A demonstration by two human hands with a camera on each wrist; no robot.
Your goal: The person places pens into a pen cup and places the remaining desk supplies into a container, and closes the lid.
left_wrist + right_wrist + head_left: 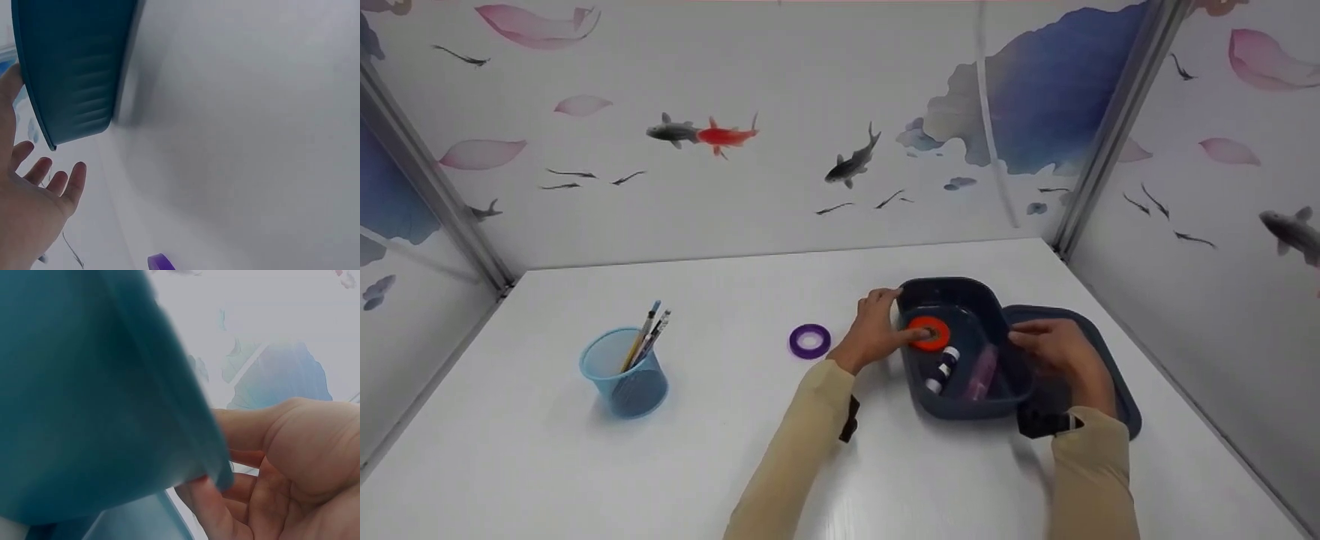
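A dark blue plastic box stands on the right of the table in the head view. Inside lie an orange tape roll, a dark bottle with white ends and a pinkish translucent object. My left hand is at its left rim, the thumb reaching over it above the orange roll; whether it touches the roll I cannot tell. Its other fingers spread loosely beside the box's corner in the left wrist view. My right hand pinches the right rim between thumb and fingers.
A matching blue lid lies right of the box, partly under my right hand. A purple tape roll lies left of the box. At the left stands a light blue mesh cup holding several pencils. Patterned panels enclose the table.
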